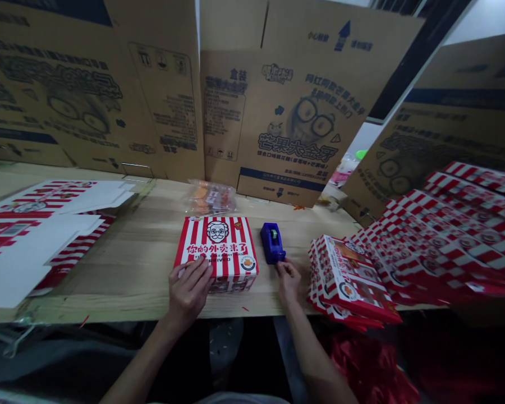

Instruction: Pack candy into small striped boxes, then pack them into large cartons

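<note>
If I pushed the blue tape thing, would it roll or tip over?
The blue tape dispenser probably wouldn't roll: it looks blocky. It likely won't tip easily, sitting low on the table. It may feel stiff, since its shell looks hard.

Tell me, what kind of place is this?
It looks like a packing workshop, maybe in a small factory. You can see a blue tape dispenser, flat unfolded carton blanks, and many red-and-white striped cartons piled up on the right.

Closed red-striped box [223,235] beside blue tape dispenser [271,245]
</note>
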`<state>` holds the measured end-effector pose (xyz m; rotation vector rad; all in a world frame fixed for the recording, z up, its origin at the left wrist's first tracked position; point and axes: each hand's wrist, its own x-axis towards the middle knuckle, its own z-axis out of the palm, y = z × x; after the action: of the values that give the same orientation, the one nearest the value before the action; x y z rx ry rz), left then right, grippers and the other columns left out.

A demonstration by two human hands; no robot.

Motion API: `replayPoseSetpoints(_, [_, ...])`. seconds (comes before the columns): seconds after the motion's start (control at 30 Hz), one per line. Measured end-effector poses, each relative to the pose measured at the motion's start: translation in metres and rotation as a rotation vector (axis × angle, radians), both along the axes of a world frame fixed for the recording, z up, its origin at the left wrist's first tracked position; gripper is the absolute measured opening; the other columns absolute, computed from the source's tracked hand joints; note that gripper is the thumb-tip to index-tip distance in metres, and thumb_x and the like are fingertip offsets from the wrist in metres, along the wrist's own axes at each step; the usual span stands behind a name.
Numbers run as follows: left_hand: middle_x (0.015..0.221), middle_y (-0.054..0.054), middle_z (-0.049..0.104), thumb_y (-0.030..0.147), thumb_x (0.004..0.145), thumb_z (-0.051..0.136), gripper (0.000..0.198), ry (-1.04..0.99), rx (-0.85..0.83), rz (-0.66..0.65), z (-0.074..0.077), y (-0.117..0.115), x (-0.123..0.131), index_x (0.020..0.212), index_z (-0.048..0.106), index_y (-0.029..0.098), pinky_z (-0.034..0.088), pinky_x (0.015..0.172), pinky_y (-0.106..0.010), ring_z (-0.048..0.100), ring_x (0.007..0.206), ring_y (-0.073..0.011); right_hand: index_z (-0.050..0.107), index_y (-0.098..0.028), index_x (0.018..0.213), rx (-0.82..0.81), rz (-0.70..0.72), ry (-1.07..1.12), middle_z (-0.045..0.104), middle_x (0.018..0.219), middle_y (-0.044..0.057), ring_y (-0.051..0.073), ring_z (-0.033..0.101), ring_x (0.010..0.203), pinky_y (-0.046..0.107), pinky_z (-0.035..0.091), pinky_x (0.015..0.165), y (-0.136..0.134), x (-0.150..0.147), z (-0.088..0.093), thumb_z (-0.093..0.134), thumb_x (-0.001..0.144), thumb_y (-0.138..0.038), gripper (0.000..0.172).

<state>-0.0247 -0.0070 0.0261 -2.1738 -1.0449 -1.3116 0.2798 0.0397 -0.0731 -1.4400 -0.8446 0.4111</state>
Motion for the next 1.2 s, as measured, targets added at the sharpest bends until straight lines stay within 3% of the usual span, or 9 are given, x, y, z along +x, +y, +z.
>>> replayPoseSetpoints(0.2, [0.107,-0.008,0.073,0.014,0.085,0.062,0.027,-0.028,-0.028,0.008,-0.002,-0.001,0.001,0.112,0.064,0.021,0.038,0.095,-0.042,0.067,0.106,-0.0249,0.056,-0.018,0.056,-0.015,0.017,-0.042,0.058,0.068,0.004,0.020,0.052,0.073,0.033,0.042,0.071,-0.009,-0.001,0.010,0.059,0.066,-0.046,0.030])
replayPoseSetpoints(0.33, [0.107,-0.007,0.073,0.014,0.086,0.061,0.027,-0.009,-0.049,0.011,-0.002,-0.002,0.002,0.112,0.064,0.022,0.039,0.095,-0.041,0.066,0.107,-0.0238,0.060,-0.018,0.070,0.013,0.237,-0.132,0.059,0.075,0.003,0.019,0.054,0.077,0.031,0.043,0.073,-0.026,-0.011,0.072,0.058,0.078,-0.043,0.027])
replayPoseSetpoints(0.37, [0.108,-0.007,0.073,0.014,0.086,0.061,0.028,-0.013,-0.052,0.011,-0.002,-0.002,0.001,0.112,0.064,0.022,0.039,0.095,-0.041,0.066,0.107,-0.0237,0.061,-0.019,0.072,0.025,0.351,-0.178,0.060,0.081,0.004,0.019,0.056,0.081,0.030,0.044,0.076,-0.027,-0.018,0.096,0.060,0.080,-0.041,0.024])
replayPoseSetpoints(0.5, [0.110,-0.007,0.072,0.016,0.087,0.059,0.028,-0.032,-0.073,0.010,-0.003,-0.003,0.001,0.114,0.064,0.023,0.038,0.095,-0.041,0.065,0.109,-0.0235,0.061,-0.018,0.079,0.011,1.207,-0.758,0.059,0.094,0.006,0.017,0.056,0.089,0.030,0.044,0.083,-0.018,-0.067,0.193,0.050,0.094,-0.029,0.022])
replayPoseSetpoints(0.6, [0.108,-0.008,0.073,0.016,0.088,0.059,0.022,-0.011,-0.087,0.018,-0.002,-0.004,0.001,0.108,0.066,0.020,0.039,0.093,-0.041,0.065,0.109,-0.0238,0.063,-0.016,0.079,-0.024,1.507,-1.261,0.059,0.092,0.006,0.017,0.054,0.087,0.028,0.043,0.080,-0.006,-0.112,0.232,0.052,0.092,-0.018,0.017])
replayPoseSetpoints(0.7, [0.108,-0.008,0.073,0.016,0.088,0.058,0.016,0.001,-0.085,0.022,-0.001,-0.005,0.001,0.101,0.067,0.019,0.039,0.092,-0.041,0.064,0.110,-0.0235,0.067,-0.014,0.081,-0.036,1.550,-1.668,0.062,0.087,0.007,0.019,0.055,0.087,0.030,0.041,0.080,0.000,-0.144,0.236,0.053,0.088,-0.013,0.016])
replayPoseSetpoints(0.8, [0.112,-0.009,0.071,0.015,0.089,0.056,0.016,0.001,-0.081,0.031,-0.001,-0.005,0.001,0.100,0.067,0.018,0.038,0.093,-0.041,0.063,0.111,-0.0234,0.070,-0.014,0.086,-0.058,1.472,-1.876,0.064,0.092,0.010,0.021,0.056,0.090,0.031,0.041,0.078,0.002,-0.157,0.228,0.055,0.086,-0.015,0.015])
replayPoseSetpoints(1.03, [0.117,-0.011,0.069,0.015,0.088,0.053,0.022,0.006,-0.134,-0.004,-0.002,-0.007,-0.001,0.106,0.065,0.018,0.036,0.097,-0.045,0.060,0.116,-0.0263,0.070,-0.010,0.084,0.039,1.171,-1.989,0.066,0.093,0.016,0.030,0.056,0.094,0.044,0.039,0.087,-0.005,-0.162,0.208,0.056,0.082,-0.022,0.018])
replayPoseSetpoints(1.2, [0.112,-0.011,0.071,0.024,0.086,0.060,0.023,-0.015,-0.136,0.021,-0.008,-0.005,0.003,0.107,0.066,0.018,0.032,0.100,-0.048,0.062,0.113,-0.0275,0.068,-0.008,0.093,-0.007,1.097,-1.962,0.065,0.096,0.017,0.031,0.057,0.096,0.046,0.039,0.089,-0.012,-0.155,0.210,0.057,0.081,-0.018,0.019])
